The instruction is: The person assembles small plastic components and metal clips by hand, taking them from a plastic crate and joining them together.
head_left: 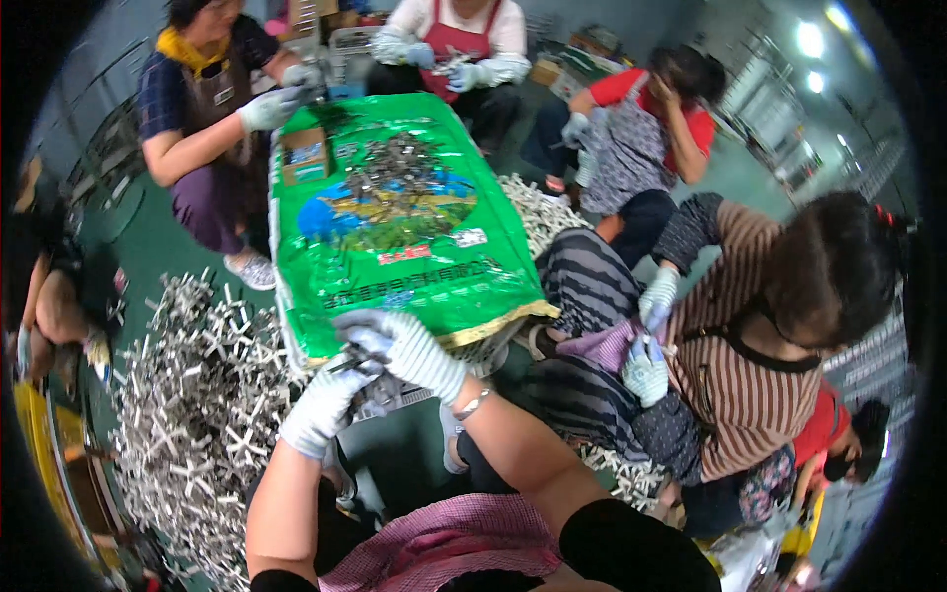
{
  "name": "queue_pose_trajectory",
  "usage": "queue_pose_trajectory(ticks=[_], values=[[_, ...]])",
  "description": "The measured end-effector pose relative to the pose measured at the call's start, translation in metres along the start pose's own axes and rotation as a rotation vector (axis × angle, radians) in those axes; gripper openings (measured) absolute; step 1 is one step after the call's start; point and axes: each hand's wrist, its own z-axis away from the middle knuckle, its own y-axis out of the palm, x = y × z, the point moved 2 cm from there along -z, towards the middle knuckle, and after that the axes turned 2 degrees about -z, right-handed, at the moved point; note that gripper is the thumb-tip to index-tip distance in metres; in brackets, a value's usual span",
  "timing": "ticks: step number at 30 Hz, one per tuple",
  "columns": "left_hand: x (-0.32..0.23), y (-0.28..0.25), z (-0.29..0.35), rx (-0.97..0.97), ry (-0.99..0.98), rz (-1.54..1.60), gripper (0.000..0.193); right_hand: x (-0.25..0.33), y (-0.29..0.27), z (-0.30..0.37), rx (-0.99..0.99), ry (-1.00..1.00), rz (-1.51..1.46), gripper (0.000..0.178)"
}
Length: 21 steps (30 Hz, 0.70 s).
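I note moderate indoor light, lamps (810, 39) overexposed at upper right, and glare on the green sack (400, 232). Blur softens the right hand (422, 352); straight edges bow toward blackened corners.

Bright lamps (810, 39) at upper right, green floor (742, 163), co-worker (740, 385) in striped top

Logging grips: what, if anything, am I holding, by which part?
Apparently a thin dark metal piece, between the white-gloved left hand and right hand; blur hides which part is gripped.
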Motion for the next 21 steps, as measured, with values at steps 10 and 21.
queue_pose_trajectory(ticks=[10,21], values=[[0.018,-0.017,-0.014,-0.015,0.020,-0.106,0.016,0.006,-0.011,0.006,-0.063,-0.229,0.029,0.025],[0.012,0.006,-0.019,0.062,-0.080,-0.023,0.026,0.004,-0.016,0.006,-0.219,-0.256,-0.111,0.018]])
